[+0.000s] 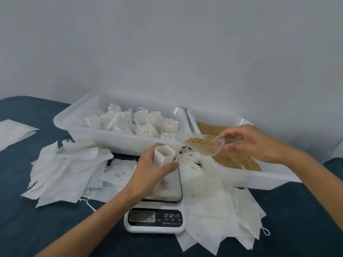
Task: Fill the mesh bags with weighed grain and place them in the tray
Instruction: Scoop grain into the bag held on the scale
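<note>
Scale (155,217) sitting nearest; our left hand (152,169) is gripping an open bag (164,157), right hand (248,140) pinching a grain scoop (202,143).

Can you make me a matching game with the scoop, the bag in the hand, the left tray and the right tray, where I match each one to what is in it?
Things:
1. scoop
2. mesh bag in the left hand
3. left tray
4. right tray

What is in it:
A. a wide bed of loose grain
B. many filled white bags
C. a small heap of grain, held by the right hand
D. cannot tell; mouth held open over the scale

Pairs: 1-C, 2-D, 3-B, 4-A
</note>
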The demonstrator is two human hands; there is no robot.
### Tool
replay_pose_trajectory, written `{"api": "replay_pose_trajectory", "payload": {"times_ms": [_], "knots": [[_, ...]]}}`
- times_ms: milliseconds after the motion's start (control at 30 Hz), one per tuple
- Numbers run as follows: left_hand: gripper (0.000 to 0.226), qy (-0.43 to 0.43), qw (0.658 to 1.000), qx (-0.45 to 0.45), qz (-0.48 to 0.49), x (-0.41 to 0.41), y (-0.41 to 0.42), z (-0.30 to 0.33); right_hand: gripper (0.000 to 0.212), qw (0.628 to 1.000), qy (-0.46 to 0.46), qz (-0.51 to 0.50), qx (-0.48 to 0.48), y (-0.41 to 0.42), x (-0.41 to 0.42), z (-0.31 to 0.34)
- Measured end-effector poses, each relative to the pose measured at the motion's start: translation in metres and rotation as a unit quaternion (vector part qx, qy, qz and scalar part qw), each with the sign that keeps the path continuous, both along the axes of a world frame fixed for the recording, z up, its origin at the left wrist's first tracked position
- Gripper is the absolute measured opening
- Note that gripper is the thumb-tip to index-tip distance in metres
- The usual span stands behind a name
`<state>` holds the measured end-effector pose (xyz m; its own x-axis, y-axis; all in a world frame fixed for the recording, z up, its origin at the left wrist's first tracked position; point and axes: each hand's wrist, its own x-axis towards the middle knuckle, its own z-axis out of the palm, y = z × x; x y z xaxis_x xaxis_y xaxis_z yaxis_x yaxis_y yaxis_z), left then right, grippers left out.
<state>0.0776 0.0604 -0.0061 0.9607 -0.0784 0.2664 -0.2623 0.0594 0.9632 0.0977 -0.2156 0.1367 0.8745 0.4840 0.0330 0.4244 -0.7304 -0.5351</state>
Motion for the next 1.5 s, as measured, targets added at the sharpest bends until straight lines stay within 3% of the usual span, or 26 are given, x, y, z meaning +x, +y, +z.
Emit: {"api": "replay_pose_trajectory", "payload": {"times_ms": [100,667,1500], "knots": [[0.032,0.007,1.000,0.005,0.001,0.001,0.000,-0.003,0.015,0.999,-0.035,0.003,-0.041,0.009,0.002,0.004],[0.031,0.010,1.000,-0.014,-0.012,0.000,-0.005,-0.006,0.030,0.972,-0.150,-0.032,-0.180,0.035,0.000,0.028],[0.029,-0.008,1.000,-0.014,-0.016,0.002,-0.003,-0.008,0.030,0.958,-0.191,-0.026,-0.212,0.039,-0.004,0.031]]}}
